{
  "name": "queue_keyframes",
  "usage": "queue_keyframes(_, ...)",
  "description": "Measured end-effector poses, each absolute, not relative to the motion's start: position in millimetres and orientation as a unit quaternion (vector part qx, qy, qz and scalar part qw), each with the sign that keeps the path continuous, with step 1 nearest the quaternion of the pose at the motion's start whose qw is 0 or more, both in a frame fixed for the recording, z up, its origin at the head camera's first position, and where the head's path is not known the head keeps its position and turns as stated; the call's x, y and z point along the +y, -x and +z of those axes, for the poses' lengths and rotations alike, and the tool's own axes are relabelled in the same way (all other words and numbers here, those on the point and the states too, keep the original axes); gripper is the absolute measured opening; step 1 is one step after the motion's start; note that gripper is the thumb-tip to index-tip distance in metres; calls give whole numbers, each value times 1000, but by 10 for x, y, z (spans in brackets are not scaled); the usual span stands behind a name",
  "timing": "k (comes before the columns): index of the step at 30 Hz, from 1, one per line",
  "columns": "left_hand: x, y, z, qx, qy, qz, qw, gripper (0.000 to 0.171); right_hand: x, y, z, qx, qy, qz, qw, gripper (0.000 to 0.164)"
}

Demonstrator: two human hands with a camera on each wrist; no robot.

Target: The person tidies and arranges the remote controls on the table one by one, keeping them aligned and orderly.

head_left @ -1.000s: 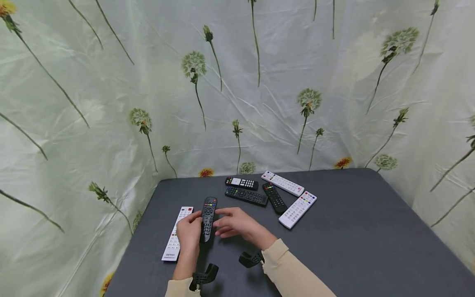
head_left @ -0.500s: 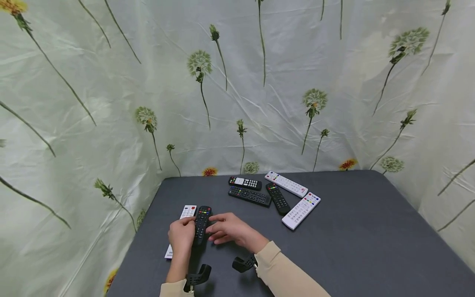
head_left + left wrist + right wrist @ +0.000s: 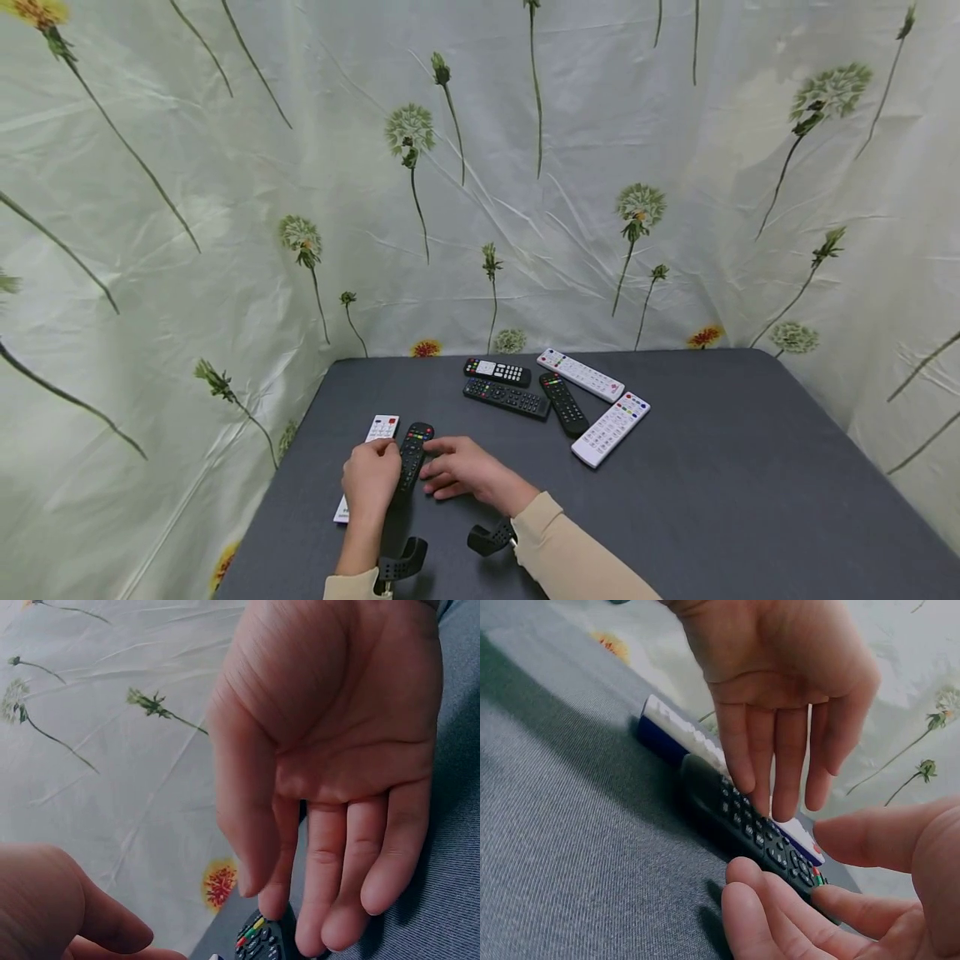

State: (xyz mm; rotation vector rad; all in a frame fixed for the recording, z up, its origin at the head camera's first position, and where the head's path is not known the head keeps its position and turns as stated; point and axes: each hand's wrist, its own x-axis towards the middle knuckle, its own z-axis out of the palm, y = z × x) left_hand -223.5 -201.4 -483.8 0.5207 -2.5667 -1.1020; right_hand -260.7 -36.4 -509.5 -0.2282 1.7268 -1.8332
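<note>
The black remote (image 3: 413,454) is lying between the left hand (image 3: 371,479) and the right hand (image 3: 472,475), buttons up, seeming to be resting on the worktop (image 3: 712,483). Neither hand is clamping it! On the left, the fingers are pointing down, relaxed and nearly straight, tips right at its edge, though exact contact isn't showing. On the right, thumb and forefinger are standing apart, the forefinger apparently touching the end with the coloured keys.

Just beside it, partly hidden by the left hand in the head view, the left-side white remote (image 3: 382,427) is slanting roughly the same way. So this is looking like the lining-up step, black being settled alongside white. The next move is probably calling for a light fingertip nudge to square the pair, then a clean lift-off; pushing too hard could be knocking the white one askew.

Farther out, well apart, the others are waiting: a panelled black remote (image 3: 497,372) and a long black remote (image 3: 506,398) lying close together, a slanted black remote (image 3: 564,404) beside them, then the far white remote (image 3: 580,375) and the near white remote (image 3: 611,429). Behind everything, a flower-printed curtain (image 3: 555,267) is hanging.
</note>
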Motion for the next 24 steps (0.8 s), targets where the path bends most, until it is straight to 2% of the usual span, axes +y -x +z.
queue_keyframes(24, -2008, 2213, -4794, -890, -187, -394, 130, 35, -367, 2620, -5070, 670, 103, -675, 293, 46)
